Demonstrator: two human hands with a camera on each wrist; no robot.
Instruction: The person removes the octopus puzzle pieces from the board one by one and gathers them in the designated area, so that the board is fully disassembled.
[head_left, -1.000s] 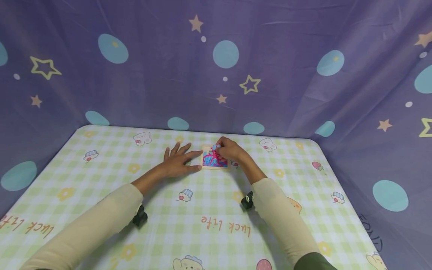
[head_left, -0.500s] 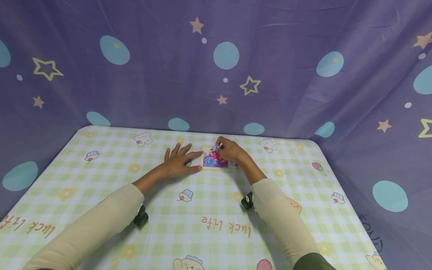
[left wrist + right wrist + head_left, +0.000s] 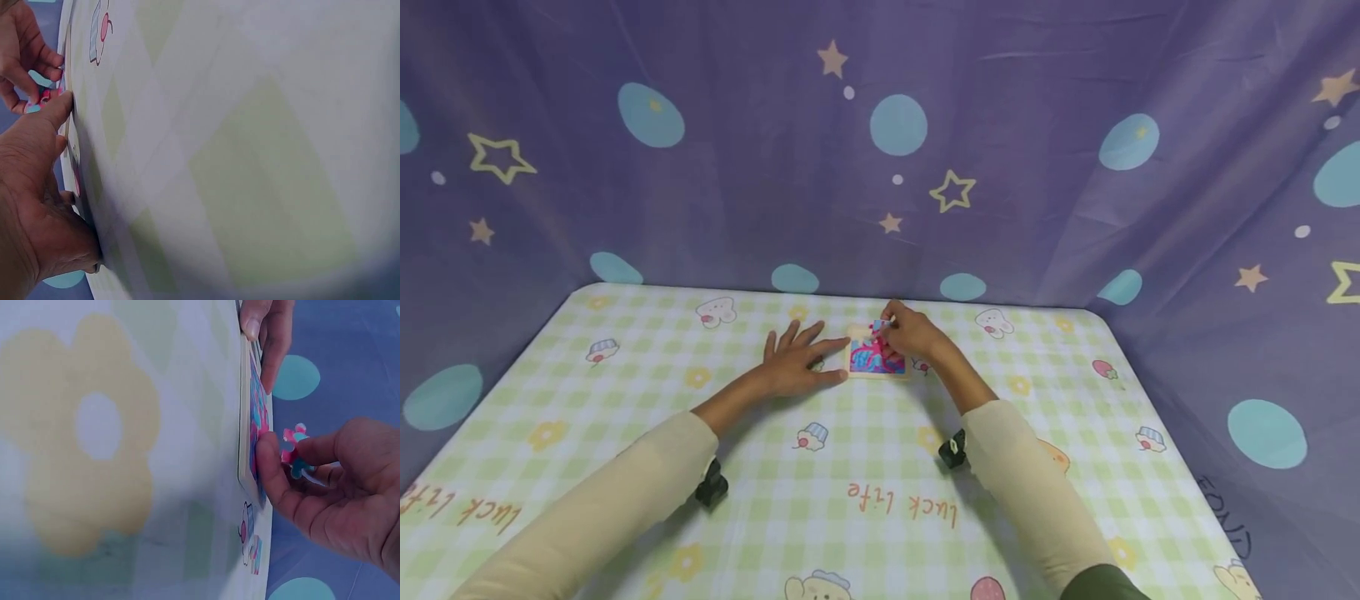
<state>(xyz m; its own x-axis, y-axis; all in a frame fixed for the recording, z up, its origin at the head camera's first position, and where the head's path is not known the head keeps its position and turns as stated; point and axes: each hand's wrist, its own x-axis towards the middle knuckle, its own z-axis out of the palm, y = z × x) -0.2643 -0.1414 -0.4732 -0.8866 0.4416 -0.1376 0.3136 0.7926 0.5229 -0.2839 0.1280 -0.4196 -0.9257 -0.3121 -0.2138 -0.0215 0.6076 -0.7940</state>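
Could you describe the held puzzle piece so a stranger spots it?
On the checked tablecloth, find the framed puzzle beside the left hand. Just above it, the right hand pinches a pink-and-blue piece. Unlike what lies flat in the puzzle, it is held clear.

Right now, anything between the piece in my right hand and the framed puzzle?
Only a finger of your right hand, apparently on the framed puzzle, below the piece. Your left hand is aside, at the puzzle's left edge.
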